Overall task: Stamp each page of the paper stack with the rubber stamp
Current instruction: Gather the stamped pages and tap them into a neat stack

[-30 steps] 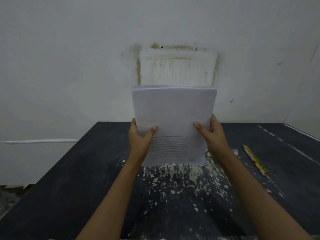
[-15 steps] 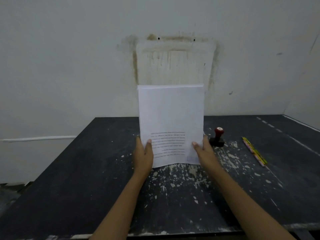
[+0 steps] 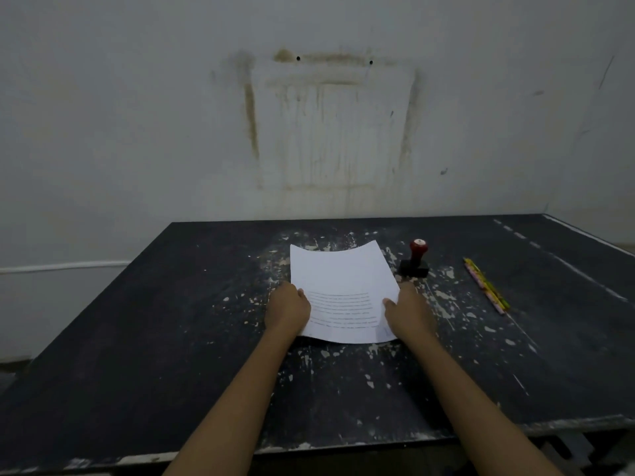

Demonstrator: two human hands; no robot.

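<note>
A white paper stack [image 3: 340, 273] with printed lines on its lower half lies nearly flat on the black table [image 3: 171, 338], its far edge still curled up. My left hand [image 3: 288, 309] grips the stack's left edge, thumb on top. My right hand [image 3: 407, 312] grips the right edge the same way. The rubber stamp [image 3: 416, 258], with a red knob and a black base, stands upright on the table just beyond the stack's right side, apart from both hands.
Two colourful pencils [image 3: 484, 285] lie side by side to the right of the stamp. The table top is speckled with white paint. A stained white wall [image 3: 330, 132] rises right behind the table. The table's front edge runs close to me.
Both hands have brought the paper stack down from upright in the air to nearly flat on the table. The stamp, earlier hidden behind the pages, is now in full view.
</note>
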